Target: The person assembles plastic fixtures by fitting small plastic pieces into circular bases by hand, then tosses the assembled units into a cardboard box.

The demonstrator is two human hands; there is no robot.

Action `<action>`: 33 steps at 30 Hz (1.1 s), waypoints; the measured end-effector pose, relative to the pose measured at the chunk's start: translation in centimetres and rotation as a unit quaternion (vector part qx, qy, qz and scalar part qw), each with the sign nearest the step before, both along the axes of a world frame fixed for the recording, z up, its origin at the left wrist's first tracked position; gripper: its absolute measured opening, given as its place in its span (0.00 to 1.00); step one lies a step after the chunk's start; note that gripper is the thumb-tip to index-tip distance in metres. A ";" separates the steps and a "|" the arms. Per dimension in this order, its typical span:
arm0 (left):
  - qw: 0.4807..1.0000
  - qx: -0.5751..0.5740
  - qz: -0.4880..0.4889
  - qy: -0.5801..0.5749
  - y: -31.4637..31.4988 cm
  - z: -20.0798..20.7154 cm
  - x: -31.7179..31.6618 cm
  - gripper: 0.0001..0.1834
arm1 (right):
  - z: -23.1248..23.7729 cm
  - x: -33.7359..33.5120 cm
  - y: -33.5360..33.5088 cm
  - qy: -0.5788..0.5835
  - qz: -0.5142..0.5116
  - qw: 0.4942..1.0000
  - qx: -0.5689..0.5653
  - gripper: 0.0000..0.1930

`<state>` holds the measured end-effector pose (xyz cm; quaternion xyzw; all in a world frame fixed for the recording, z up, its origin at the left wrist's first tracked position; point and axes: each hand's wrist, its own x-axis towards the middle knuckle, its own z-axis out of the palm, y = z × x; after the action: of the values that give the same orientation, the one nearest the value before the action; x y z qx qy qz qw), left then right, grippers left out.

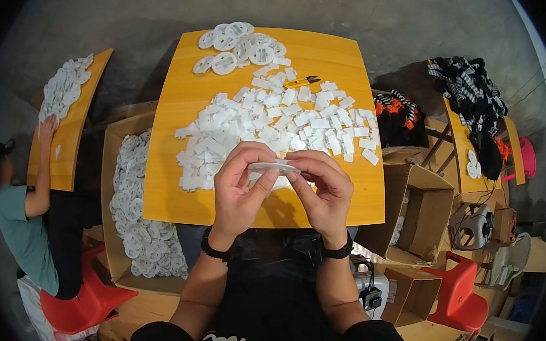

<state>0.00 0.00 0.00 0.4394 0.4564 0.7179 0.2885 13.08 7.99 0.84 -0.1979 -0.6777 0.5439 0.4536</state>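
Above the near part of the yellow table [166,181], my left hand [239,179] and my right hand [323,187] pinch a thin white round disc [272,167] between thumbs and fingertips. It is tilted so that its edge faces me, and its far face is hidden. Just beyond my hands spreads a heap of small white rectangular pieces [238,120]. Yellow-handled thread snips [302,81] lie at the far side of this heap. Several white round discs [224,63] are stacked loosely at the table's far left corner.
A cardboard box [111,177] full of white discs stands left of the table. An open cardboard box [420,214] is at the right, beside a red chair [459,294]. Far left, a co-worker [28,228] reaches onto another table [69,154]. Black-and-white textiles [472,90] cover a side table.
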 end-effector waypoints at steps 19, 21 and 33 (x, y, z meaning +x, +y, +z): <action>0.983 -0.094 0.016 -0.159 0.3 -0.3 0.2 0.12 | -0.6 0.1 0.2 0.015 0.012 0.983 -0.183 0.09; 0.972 -0.117 0.012 -0.206 0.4 -0.1 -0.1 0.14 | -0.8 0.2 0.5 0.004 0.005 0.971 -0.238 0.09; 0.977 -0.185 -0.001 -0.101 0.3 0.0 -0.7 0.15 | -1.1 0.1 1.1 0.015 0.015 0.957 -0.291 0.07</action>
<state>-0.70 0.28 0.00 0.3041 0.5497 0.6612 0.4102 13.15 9.08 -0.21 -0.3030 -0.4861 0.7270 0.3786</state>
